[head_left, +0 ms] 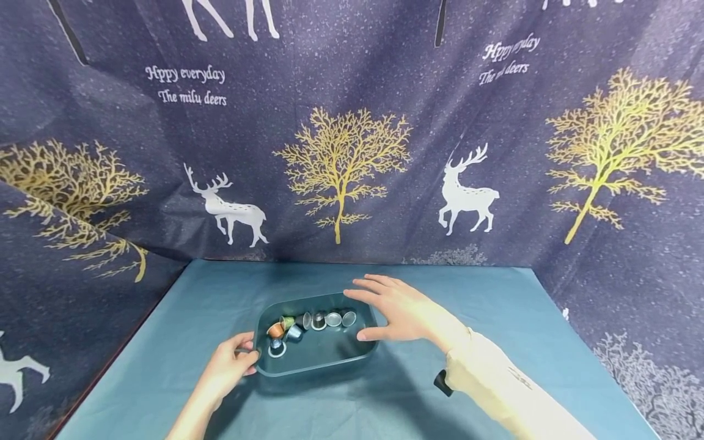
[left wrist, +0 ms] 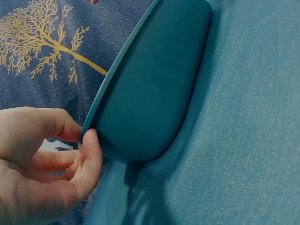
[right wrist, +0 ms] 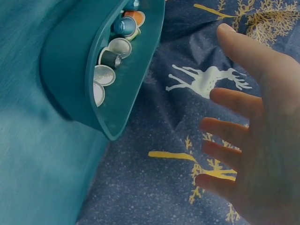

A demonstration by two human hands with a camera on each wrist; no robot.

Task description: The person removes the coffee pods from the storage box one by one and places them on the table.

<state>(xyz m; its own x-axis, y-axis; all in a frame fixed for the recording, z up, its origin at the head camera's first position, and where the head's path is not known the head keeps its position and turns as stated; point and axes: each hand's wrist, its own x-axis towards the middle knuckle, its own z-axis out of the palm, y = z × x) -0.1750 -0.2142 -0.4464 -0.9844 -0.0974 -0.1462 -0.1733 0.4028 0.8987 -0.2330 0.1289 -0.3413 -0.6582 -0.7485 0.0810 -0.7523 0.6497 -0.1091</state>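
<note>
A teal plastic bin [head_left: 330, 360] stands on the table with several coffee capsules inside, gathered along its left and far sides. Among them are an orange capsule [head_left: 276, 330], a blue capsule [head_left: 294, 333] and a silver-lidded capsule [head_left: 349, 318]. My left hand [head_left: 227, 365] pinches the bin's left rim between thumb and fingers, as the left wrist view shows up close. Over the bin's right end hovers my right hand [head_left: 398, 308], fingers spread and holding nothing. In the right wrist view a gap separates that hand from the bin's rim [right wrist: 96, 56].
A teal cloth [head_left: 467, 379] covers the table. Behind it hangs a dark blue curtain [head_left: 385, 73] printed with white deer and golden trees. The right sleeve [head_left: 511, 385] is cream, with a black object [head_left: 443, 383] at the wrist.
</note>
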